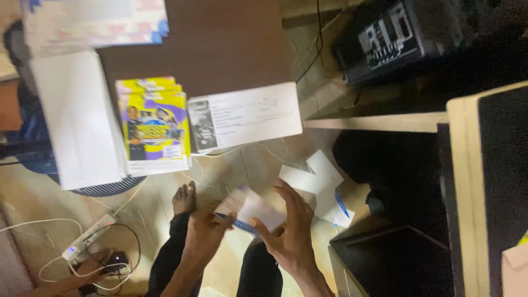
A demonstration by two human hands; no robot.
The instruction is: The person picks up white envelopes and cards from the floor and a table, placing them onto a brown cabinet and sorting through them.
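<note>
we find both hands low in the view. the left hand grips a blue pen and the edge of a white envelope; the right hand clasps its other side. we judge the work midway: loose envelopes lie on the tiled floor beyond, and a yellow leaflet stack, white paper stack and a form wait on the brown table. a dark machine sits farthest.

Dim, warm indoor light; your right side sinks into deep shadow. Whole frame soft, hands motion-blurred, white paper stack glaring.
</note>
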